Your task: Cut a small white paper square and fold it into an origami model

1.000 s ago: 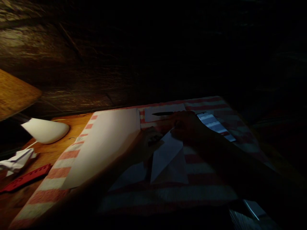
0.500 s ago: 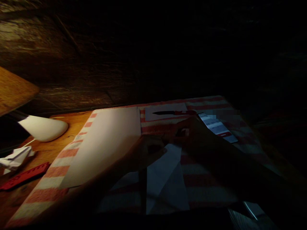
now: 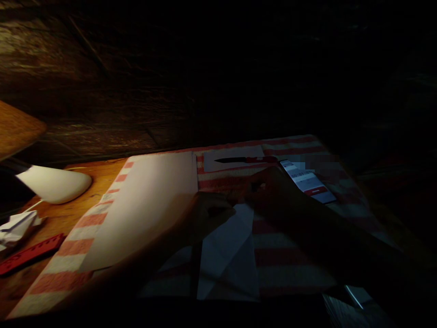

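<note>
In the middle of the dim head view is a folded sheet of white paper (image 3: 228, 259), with a diagonal crease across it. My left hand (image 3: 211, 214) is closed at its upper left, thumb and fingertips pinched on the paper's top edge. Just beyond the top of the sheet, my right hand (image 3: 264, 187) is curled with its fingers pressed together by the same edge; deep shadow hides most of its fingertips. Both forearms are dark. Under the paper lies a red-and-white striped cloth (image 3: 287, 257).
A large white sheet (image 3: 143, 200) lies left of my hands. Behind them, a red-handled knife (image 3: 251, 160) rests across a smaller paper (image 3: 210, 165). A lit phone (image 3: 307, 180) is at right. On the wood at left are a lamp (image 3: 58, 184), crumpled paper (image 3: 18, 228) and a red object (image 3: 32, 255).
The view has shifted slightly, so most things sit a little farther left. The folded paper's lower end has swung left a little. Both hands keep nearly the same pose.
</note>
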A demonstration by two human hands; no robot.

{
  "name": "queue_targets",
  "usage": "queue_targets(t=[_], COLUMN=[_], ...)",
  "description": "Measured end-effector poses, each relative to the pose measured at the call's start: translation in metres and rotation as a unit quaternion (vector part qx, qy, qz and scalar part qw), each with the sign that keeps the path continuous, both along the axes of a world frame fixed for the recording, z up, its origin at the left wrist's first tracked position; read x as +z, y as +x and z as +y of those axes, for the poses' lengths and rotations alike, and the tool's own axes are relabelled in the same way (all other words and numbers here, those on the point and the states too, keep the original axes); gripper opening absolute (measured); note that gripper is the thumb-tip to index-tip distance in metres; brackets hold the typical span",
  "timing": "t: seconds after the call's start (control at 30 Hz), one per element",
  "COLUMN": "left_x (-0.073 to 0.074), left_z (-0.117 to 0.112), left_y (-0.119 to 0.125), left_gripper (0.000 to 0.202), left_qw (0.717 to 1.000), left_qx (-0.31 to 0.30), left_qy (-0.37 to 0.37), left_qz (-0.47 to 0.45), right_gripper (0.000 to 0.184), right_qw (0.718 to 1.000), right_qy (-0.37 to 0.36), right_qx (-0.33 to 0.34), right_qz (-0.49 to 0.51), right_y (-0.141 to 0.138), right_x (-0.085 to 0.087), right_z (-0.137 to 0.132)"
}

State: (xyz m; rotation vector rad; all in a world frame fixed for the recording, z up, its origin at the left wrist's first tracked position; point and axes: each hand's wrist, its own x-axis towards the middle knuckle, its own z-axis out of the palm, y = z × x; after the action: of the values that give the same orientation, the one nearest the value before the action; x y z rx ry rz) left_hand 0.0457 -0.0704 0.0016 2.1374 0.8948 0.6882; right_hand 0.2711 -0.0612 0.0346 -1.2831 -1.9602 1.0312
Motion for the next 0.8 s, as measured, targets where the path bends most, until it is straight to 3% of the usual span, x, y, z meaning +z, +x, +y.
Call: queue_targets(t=[0.17, 0.43, 0.63, 0.8], left_x=[0.002, 0.011, 0.012, 0.01], left_z=[0.003, 0.006, 0.008, 0.01], left_y=[-0.007, -0.012, -0.014, -0.015], left_gripper=[0.032, 0.029, 0.027, 0.032], left_qw=[1.0, 1.0, 0.996, 0.996], left_qx=[0.016, 0.024, 0.057, 0.078], left_qy=[-0.017, -0.01, 0.053, 0.039], left_qz=[0.005, -0.01, -0.036, -0.034], right_gripper=[0.008, 0.02, 0.03, 0.028], right_qw=[0.999, 0.998, 0.994, 0.992], right_qy=[-0.014, -0.015, -0.031, -0.022], right_qx=[-0.02, -0.064, -0.083, -0.111], right_qz=[0.027, 0.015, 0.058, 0.052], right_y=[0.016, 0.033, 0.046, 0.05], right_x=[-0.002, 0.01, 0.002, -0.001], right_z=[0.015, 0.02, 0.023, 0.025])
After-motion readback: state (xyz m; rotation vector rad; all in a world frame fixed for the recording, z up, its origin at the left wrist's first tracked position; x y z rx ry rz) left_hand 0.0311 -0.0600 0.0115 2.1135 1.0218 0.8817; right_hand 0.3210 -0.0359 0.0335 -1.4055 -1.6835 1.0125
